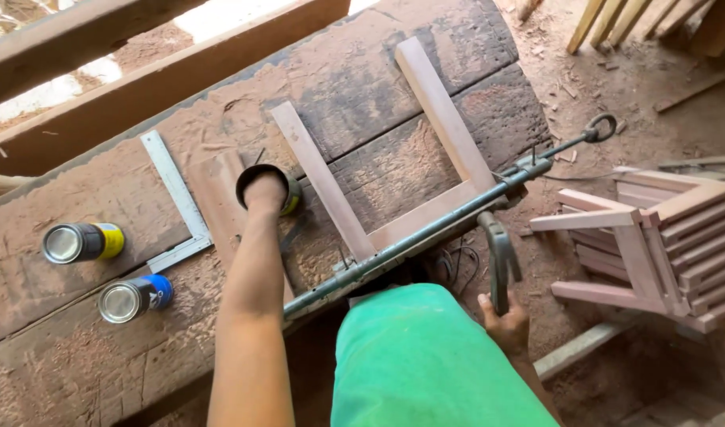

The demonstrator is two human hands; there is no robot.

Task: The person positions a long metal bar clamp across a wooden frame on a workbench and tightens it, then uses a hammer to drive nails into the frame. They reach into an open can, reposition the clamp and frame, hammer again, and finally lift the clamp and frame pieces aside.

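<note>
My left hand (265,192) reaches forward over the workbench, and its fingers are hidden inside the open mouth of a black and yellow can (289,204). What the fingers do in there cannot be seen. My right hand (506,323) is low at the bench's near edge, gripping the handle of a claw hammer (498,241) with its head pointing up. The hammer head sits just below a long metal bar clamp (425,231). That clamp squeezes a U-shaped wooden frame (425,212) lying flat on the bench.
A steel try square (176,198) and a short board (216,202) lie left of the can. Two more cans (81,241) (133,297) lie on their sides at the far left. Stacked wooden slatted frames (667,237) stand on the dirt floor at right. Sawdust covers the bench (77,356).
</note>
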